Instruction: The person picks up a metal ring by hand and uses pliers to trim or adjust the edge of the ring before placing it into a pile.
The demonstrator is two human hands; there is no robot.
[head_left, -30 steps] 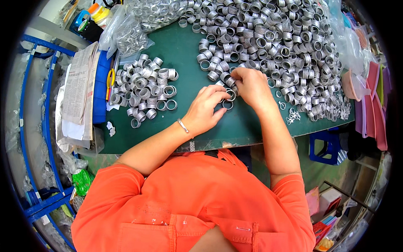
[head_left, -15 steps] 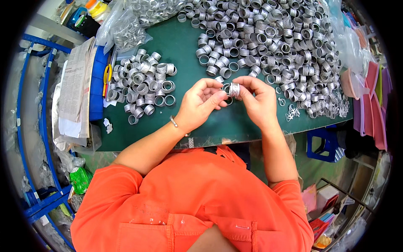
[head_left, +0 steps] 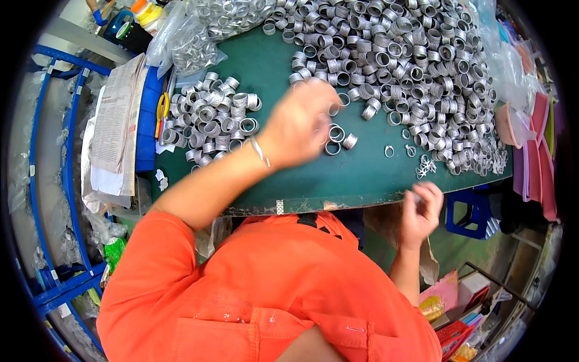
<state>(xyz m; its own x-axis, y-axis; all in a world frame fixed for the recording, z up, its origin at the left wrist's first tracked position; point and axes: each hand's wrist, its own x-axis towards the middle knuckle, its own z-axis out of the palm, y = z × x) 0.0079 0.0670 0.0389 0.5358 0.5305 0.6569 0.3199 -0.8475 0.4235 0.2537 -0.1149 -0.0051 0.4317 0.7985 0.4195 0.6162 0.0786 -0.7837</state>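
My left hand (head_left: 303, 123) is smeared by motion over the middle of the table, at the near left edge of the big heap of silver metal rings (head_left: 392, 60). Its fingers are too blurred to show whether they hold a ring. Just right of it lie a few loose rings (head_left: 333, 148). My right hand (head_left: 421, 211) is raised at the table's front edge, with curled fingers drawn toward the thumb. A small greyish spot shows between them, too unclear to name. A smaller pile of similar rings (head_left: 211, 114) sits to the left, partly behind my left forearm.
Thin small rings (head_left: 426, 167) lie near the front right of the green tabletop (head_left: 259, 66). Clear plastic bags (head_left: 193, 51) of metal parts stand at the back left. Yellow-handled scissors (head_left: 163, 107) rest beside a blue bin (head_left: 146, 130). A blue stool (head_left: 467, 211) stands below, right.
My hands, which were together at a ring, have parted. The left has moved forward to the heap's edge; the right has drawn back and rightward to the table's front edge.
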